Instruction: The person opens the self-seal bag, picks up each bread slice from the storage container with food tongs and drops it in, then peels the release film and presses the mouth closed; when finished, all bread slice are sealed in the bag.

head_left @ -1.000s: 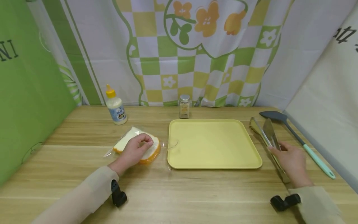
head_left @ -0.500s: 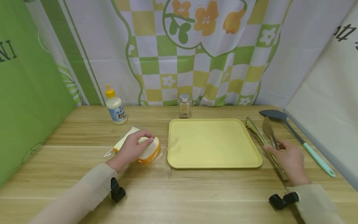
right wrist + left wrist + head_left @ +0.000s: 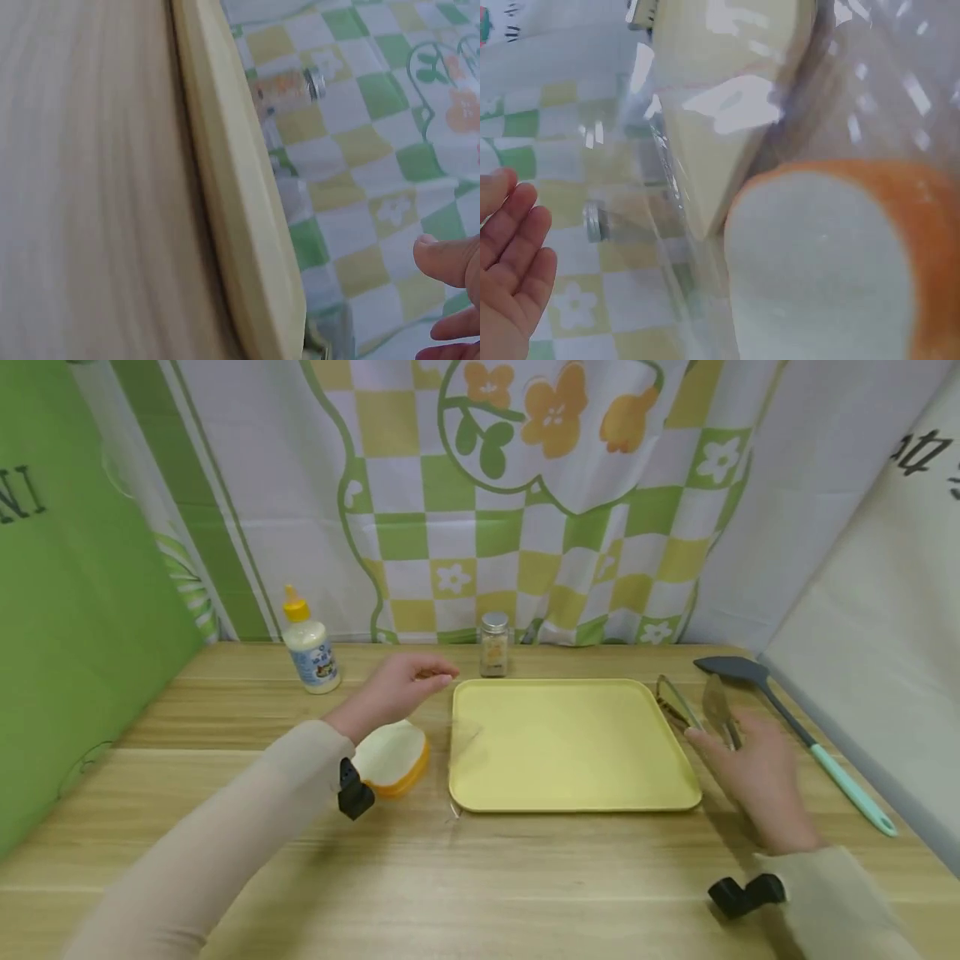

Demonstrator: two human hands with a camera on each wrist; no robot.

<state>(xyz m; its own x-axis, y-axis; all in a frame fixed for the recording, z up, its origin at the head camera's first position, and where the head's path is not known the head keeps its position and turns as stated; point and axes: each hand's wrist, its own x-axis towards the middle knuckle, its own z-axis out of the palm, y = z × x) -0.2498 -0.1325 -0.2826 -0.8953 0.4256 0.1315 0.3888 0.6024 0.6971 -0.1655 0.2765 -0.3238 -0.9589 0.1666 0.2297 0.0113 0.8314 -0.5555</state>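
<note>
My left hand [image 3: 401,689] is raised between the bread and the spice jar [image 3: 494,645], thumb and fingers loosely bent. In the left wrist view nothing shows between the fingers [image 3: 536,225], and clear film lies over the bread slice [image 3: 817,262]. The head view shows one bread slice [image 3: 390,752] with an orange crust; the forearm hides the rest of the package. My right hand [image 3: 757,777] is over the metal tongs [image 3: 717,703], whose lower ends it covers. Thumb [image 3: 446,259] and fingers stand apart in the right wrist view.
A yellow tray [image 3: 577,747] lies between the hands. A squeeze bottle [image 3: 311,652] with a yellow cap stands at the back left. To the right lies a spatula [image 3: 795,718] with a mint handle. Curtains stand behind the wooden table [image 3: 525,893].
My left hand has left the bread, moving up and right towards the spice jar. My right hand has shifted slightly left and up over the tongs, its fingers spread.
</note>
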